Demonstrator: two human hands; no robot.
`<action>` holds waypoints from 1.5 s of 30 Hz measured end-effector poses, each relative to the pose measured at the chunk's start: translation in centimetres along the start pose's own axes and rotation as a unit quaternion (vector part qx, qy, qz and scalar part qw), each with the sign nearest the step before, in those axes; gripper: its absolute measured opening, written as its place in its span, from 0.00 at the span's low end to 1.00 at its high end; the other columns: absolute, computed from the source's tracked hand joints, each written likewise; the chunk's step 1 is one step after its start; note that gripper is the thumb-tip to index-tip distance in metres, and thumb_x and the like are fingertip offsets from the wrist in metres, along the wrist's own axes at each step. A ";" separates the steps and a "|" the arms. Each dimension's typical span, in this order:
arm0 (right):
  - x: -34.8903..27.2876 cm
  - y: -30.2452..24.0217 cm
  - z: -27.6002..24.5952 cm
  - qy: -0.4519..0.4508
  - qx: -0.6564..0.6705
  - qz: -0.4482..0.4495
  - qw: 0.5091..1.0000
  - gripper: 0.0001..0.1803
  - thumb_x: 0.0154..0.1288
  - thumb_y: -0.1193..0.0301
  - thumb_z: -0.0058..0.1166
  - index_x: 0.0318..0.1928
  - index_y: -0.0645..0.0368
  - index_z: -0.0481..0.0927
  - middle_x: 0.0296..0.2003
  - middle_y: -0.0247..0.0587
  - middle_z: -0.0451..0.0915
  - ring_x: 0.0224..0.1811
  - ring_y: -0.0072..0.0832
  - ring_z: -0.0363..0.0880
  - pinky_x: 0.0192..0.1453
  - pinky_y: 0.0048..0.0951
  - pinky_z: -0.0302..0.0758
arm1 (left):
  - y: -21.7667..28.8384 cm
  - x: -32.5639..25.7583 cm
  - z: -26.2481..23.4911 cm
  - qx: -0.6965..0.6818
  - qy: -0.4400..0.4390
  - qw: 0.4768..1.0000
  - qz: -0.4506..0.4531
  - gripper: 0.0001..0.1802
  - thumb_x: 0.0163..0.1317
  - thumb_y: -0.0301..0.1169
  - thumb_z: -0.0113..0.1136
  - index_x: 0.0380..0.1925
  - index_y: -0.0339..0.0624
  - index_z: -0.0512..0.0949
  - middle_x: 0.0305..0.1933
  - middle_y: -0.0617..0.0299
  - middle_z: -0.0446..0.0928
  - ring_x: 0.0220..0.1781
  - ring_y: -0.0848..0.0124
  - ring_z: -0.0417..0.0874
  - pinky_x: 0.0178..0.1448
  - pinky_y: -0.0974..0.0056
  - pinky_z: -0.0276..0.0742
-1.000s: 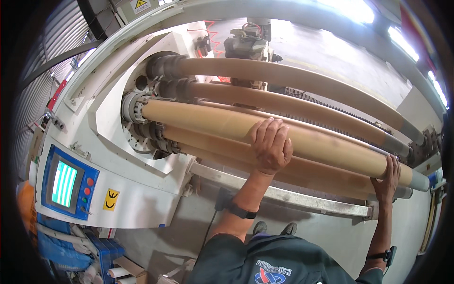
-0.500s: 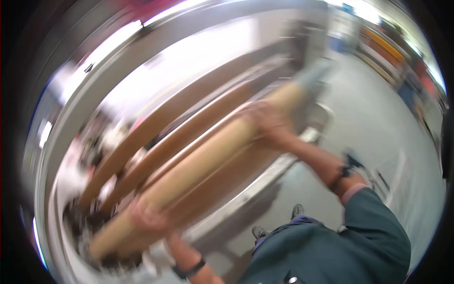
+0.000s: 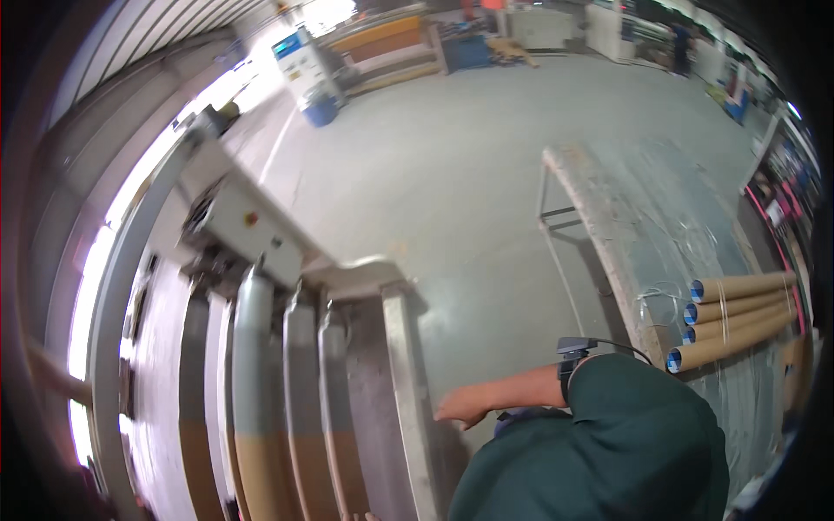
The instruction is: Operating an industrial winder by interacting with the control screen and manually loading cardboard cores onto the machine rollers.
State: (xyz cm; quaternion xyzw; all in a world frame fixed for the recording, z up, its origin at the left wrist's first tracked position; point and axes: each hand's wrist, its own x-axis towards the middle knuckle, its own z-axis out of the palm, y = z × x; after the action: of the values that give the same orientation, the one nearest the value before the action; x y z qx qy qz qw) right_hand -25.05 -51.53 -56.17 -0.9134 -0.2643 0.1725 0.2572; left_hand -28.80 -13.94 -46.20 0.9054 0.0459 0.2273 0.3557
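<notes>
My right hand hangs beside the long pale frame rail, its fingers loosely apart and nothing in them. At the lower edge only the fingertips of my left hand show, close to the thin roller; what it touches is hidden. A thicker roller, grey at its far end and tan nearer me, lies in the machine frame. Alongside it runs another roller, grey and tan too. At their far ends stands a grey control box with a red button.
On my right is a long table covered in clear plastic sheet. Several brown cardboard tubes, tied together, lie on it. A blue bin stands at the far left by a white cabinet. Grey floor stretches between machine and table.
Both hands were on the thick tan roller; now my right hand is off it and beside the rail. My left hand has mostly left the view, which has turned right toward the table.
</notes>
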 end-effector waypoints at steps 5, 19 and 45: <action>-6.5 8.5 -3.8 -0.040 0.027 0.157 0.986 0.37 0.54 0.64 0.67 0.65 0.55 0.68 0.53 0.51 0.75 0.56 0.49 0.76 0.57 0.48 0.76 | 2.8 4.7 11.1 -0.102 -0.158 0.982 -0.001 0.30 0.62 0.34 0.65 0.60 0.26 0.71 0.61 0.40 0.74 0.61 0.49 0.76 0.66 0.51 0.70; -8.1 22.7 -10.7 0.146 0.057 0.230 0.961 0.38 0.54 0.65 0.66 0.66 0.54 0.68 0.56 0.50 0.76 0.59 0.50 0.75 0.58 0.48 0.75 | 15.8 15.4 36.2 -0.208 -0.415 0.885 -0.048 0.23 0.66 0.24 0.55 0.62 0.30 0.70 0.57 0.46 0.76 0.55 0.57 0.79 0.58 0.58 0.77; -19.5 49.6 -20.3 0.137 0.198 0.462 0.854 0.33 0.53 0.58 0.67 0.59 0.55 0.75 0.46 0.52 0.82 0.51 0.50 0.80 0.53 0.49 0.77 | 35.9 22.2 80.2 -0.184 -0.674 0.713 0.060 0.21 0.64 0.25 0.57 0.57 0.32 0.69 0.44 0.51 0.78 0.38 0.65 0.82 0.39 0.63 0.82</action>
State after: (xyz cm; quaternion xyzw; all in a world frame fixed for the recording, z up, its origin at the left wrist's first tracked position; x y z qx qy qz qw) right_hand -12.01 -106.44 -64.11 -0.8744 0.2656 0.1937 0.3569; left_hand 23.79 -85.20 -65.54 0.7357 -0.3030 -0.4190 0.4375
